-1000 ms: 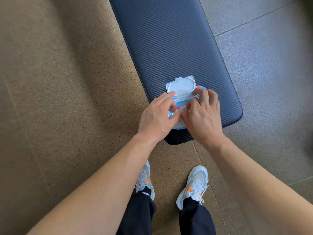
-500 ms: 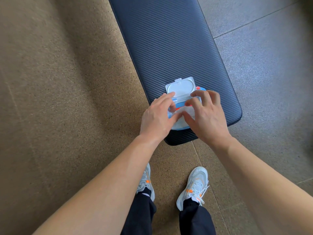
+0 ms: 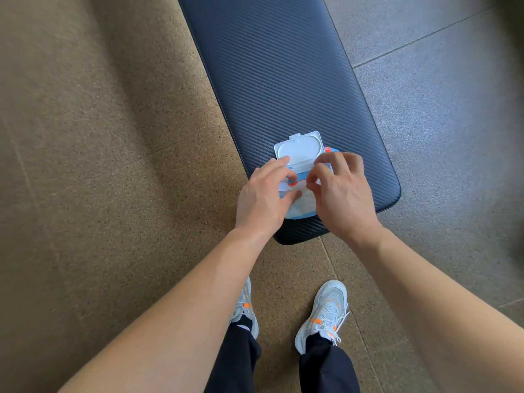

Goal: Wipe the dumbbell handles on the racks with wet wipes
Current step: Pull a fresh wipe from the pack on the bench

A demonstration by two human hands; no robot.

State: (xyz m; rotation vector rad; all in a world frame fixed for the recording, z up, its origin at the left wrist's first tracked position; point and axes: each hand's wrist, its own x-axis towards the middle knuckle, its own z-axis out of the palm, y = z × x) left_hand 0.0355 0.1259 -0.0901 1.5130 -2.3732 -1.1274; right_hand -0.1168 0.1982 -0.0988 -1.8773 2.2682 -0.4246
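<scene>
A blue and white wet wipes pack (image 3: 300,205) lies on the near end of a dark padded bench (image 3: 283,80). Its white flip lid (image 3: 300,147) stands open. My left hand (image 3: 263,197) presses down on the pack's left side, with the index finger reaching to the lid and the thumb lying on the pack. My right hand (image 3: 343,191) hovers over the opening with curled fingers. Its thumb and forefinger pinch at the opening, and the wipe between them is mostly hidden. No dumbbells or racks are in view.
The bench runs away from me toward the top of the view. Brown speckled floor lies to its left and grey rubber tiles (image 3: 439,123) to its right. My two feet in pale sneakers (image 3: 326,316) stand just before the bench end.
My right hand has risen off the pack, and its fingers have curled into a pinch at the opening. My left hand has stayed on the pack.
</scene>
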